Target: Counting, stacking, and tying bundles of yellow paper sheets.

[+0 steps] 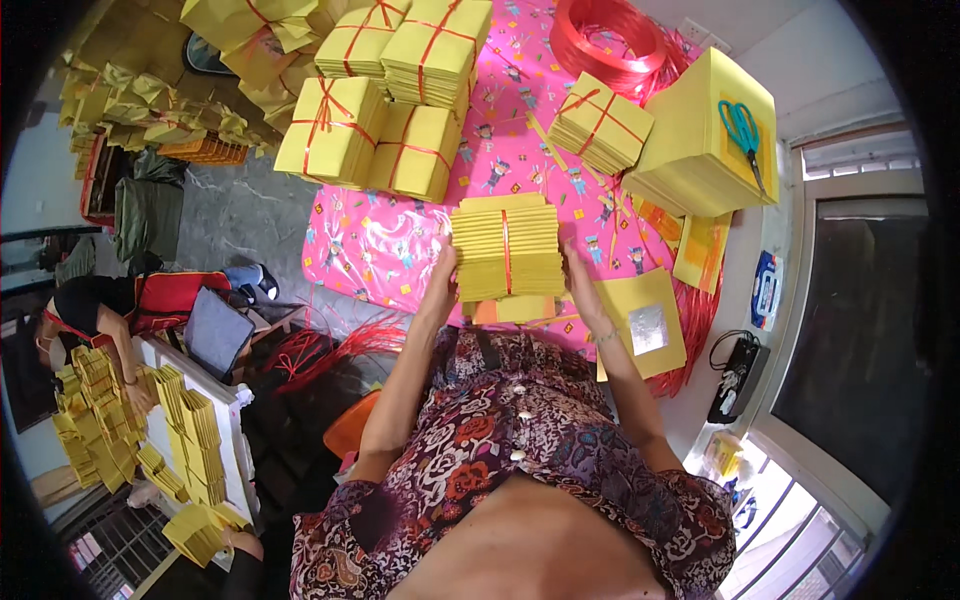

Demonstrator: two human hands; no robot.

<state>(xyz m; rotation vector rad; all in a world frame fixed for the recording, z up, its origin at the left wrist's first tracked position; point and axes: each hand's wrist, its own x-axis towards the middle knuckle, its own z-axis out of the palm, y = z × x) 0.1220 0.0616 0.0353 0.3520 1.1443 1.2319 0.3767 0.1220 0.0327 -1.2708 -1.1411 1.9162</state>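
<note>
A bundle of folded yellow paper [480, 255], crossed by a thin red ribbon [506, 240], is held upright in front of me with its folded edges toward me. My left hand [441, 285] closes on its left side, and my right hand [580, 285] presses its right side; some fingers are hidden behind the paper. Beneath it lies a pink patterned tablecloth [370, 250]. Just right of my right hand is a yellow sheet with a silver square [648, 328]. Orange-and-yellow paper [510, 310] shows under the bundle's near edge.
Tied yellow bundles [325, 130] stand at the table's far left, another [600, 125] at far right. Teal-handled scissors [742, 130] lie on a tall yellow stack [690, 140]. A red ribbon coil [610, 45] sits behind. At left, other people handle yellow paper at a white table [225, 430].
</note>
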